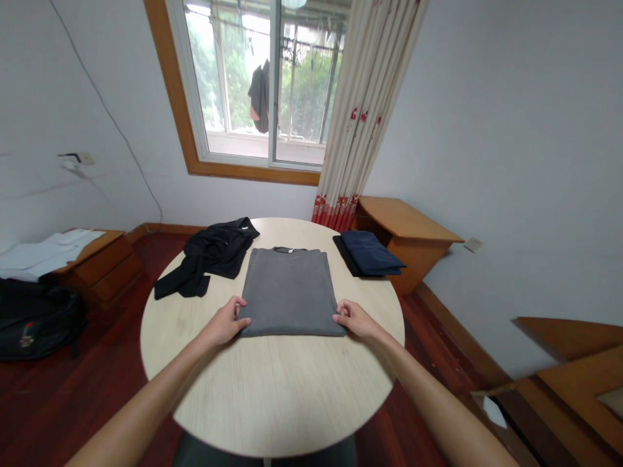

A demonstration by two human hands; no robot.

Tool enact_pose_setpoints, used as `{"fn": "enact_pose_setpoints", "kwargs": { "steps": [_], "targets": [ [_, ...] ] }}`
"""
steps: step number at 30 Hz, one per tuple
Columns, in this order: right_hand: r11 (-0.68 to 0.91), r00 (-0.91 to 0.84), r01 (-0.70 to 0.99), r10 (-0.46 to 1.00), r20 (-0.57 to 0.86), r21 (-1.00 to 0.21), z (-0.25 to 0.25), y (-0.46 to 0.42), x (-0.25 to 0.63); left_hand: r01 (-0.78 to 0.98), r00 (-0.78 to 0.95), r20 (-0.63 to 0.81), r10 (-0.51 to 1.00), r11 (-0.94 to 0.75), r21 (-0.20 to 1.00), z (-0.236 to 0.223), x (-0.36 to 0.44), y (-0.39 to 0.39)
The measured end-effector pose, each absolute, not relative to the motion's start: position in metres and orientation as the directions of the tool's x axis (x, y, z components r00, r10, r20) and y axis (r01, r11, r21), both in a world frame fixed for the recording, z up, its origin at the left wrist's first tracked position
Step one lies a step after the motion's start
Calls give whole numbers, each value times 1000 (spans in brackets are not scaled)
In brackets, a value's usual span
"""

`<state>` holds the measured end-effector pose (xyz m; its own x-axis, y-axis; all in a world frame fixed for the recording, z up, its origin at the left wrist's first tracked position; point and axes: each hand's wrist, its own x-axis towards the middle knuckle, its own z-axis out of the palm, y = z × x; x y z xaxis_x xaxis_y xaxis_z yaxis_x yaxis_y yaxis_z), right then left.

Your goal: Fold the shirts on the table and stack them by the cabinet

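A grey shirt [291, 290] lies folded into a rectangle in the middle of the round pale wooden table [272, 389], its collar at the far end. My left hand [228, 320] pinches the shirt's near left corner, fingers curled on the cloth. My right hand [351, 318] grips the near right corner the same way. A crumpled black garment [209, 256] lies on the table to the far left of the shirt. A folded dark blue garment [370, 254] rests at the table's far right edge.
A wooden side table [403, 227] stands behind the round table by the curtain [360, 110]. A low cabinet with white cloth [53, 253] and a black bag [34, 318] are on the left. More wooden furniture [574, 383] is at the right. The floor is dark red wood.
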<state>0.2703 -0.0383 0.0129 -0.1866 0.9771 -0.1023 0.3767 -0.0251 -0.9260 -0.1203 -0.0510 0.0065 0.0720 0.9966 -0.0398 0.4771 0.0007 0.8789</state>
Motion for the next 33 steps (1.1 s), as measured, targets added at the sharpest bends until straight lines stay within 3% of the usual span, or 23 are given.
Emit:
{"fn": "enact_pose_setpoints", "kwargs": {
  "steps": [2,4,6,7,9,12,16,28,33],
  "targets": [
    [-106,-303,408,921,-244,-907,21,-50,282,433,201,-199,959,95,896,11,-126,-69],
    [-229,-469,470,753,-461,-853,30,-59,296,386,384,-394,835,243,890,19,-135,-85],
    [-322,-576,518,553,-602,-792,38,-61,306,366,492,-497,715,348,863,29,-143,-90],
    [-351,-591,502,528,-610,-790,41,-58,308,354,500,-507,702,369,859,33,-144,-86],
    [-372,-543,378,653,-528,-848,42,-44,303,314,436,-472,766,362,878,39,-142,-67],
    [-325,-261,154,897,-356,-933,36,-7,283,212,202,-386,900,345,914,42,-125,-17],
    [-281,37,6,959,-280,-960,22,48,257,42,-1,-379,925,379,924,36,-106,47],
    [-298,-9,7,955,-298,-955,11,96,248,-146,-4,-494,869,488,860,30,-111,91],
    [-109,68,30,992,-107,-994,18,98,256,-185,32,-436,900,434,882,41,-115,90]
  ]
}}
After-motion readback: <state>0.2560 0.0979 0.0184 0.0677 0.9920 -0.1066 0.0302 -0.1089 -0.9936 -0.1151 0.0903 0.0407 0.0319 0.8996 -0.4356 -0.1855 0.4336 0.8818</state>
